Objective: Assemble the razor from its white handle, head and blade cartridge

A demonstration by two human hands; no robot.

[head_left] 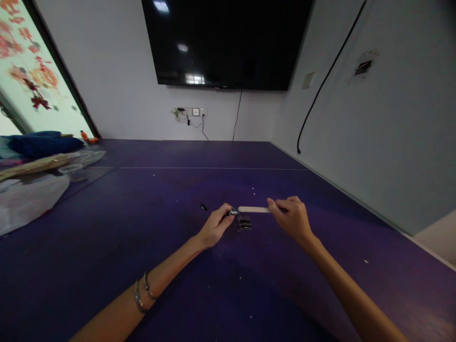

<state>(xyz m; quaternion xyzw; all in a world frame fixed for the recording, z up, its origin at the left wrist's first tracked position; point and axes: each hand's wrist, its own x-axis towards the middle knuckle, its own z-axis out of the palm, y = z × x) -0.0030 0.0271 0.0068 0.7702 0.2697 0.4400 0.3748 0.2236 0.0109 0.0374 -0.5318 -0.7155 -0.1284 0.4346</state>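
Note:
My left hand (216,223) is closed, pinching a small dark and silvery piece (232,212) between thumb and fingers. Its kind is too small to make out. In my right hand (292,216), the fingers are wrapped round one end of a pale flat stick (253,209), which looks like a craft stick. The stick points left, and its rounded tip is close to the silvery piece; I cannot tell whether they touch. Just below the tip lies a small dark rectangular part (244,223) with pale edges. A little black oval piece (203,207) rests left of my left hand.
Both hands work over a wide purple surface (160,275) dotted with white specks. Folded blue cloth (44,144) and clear plastic bags (33,199) lie at the left. A black cable (320,90) hangs along the right wall, and a television (228,42) is mounted ahead.

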